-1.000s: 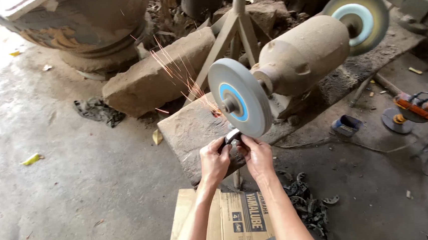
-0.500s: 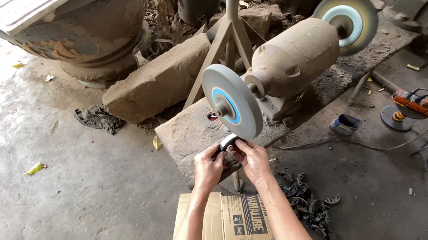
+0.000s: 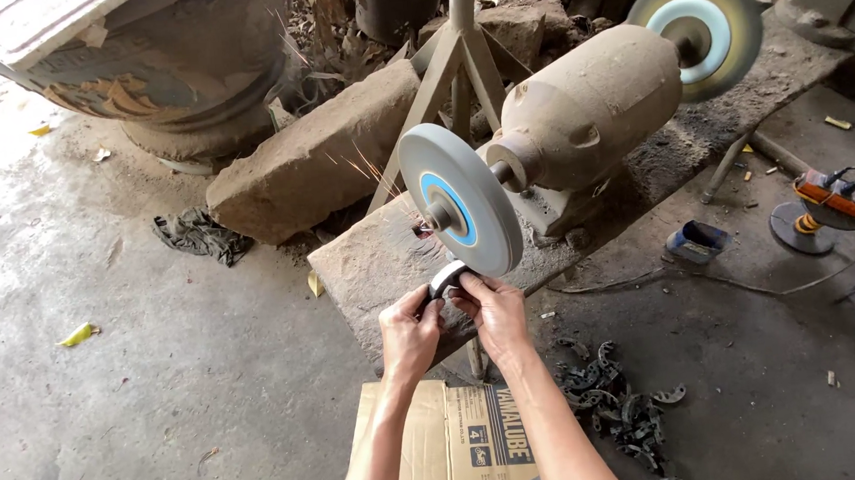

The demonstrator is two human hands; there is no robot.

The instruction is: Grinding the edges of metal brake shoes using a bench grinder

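A bench grinder [image 3: 579,109] stands on a rough wooden bench [image 3: 379,263], with a grey wheel [image 3: 460,208] at its near end and a second spinning wheel [image 3: 699,31] at the far end. My left hand [image 3: 409,336] and my right hand [image 3: 493,311] together grip a small dark curved metal part [image 3: 445,279]. The part is pressed against the lower edge of the near wheel. A few sparks fly up and to the left of the wheel.
A cardboard box [image 3: 456,438] sits below my arms. A pile of dark metal parts [image 3: 620,407] lies on the floor to the right. An orange angle grinder [image 3: 836,203] with cables rests at the far right. A stone block [image 3: 316,158] and a large round vessel [image 3: 164,58] stand behind.
The view has shifted slightly. Both hands stay on the metal part at the wheel's lower edge. The strong spark spray of a second ago has thinned to a few sparks.
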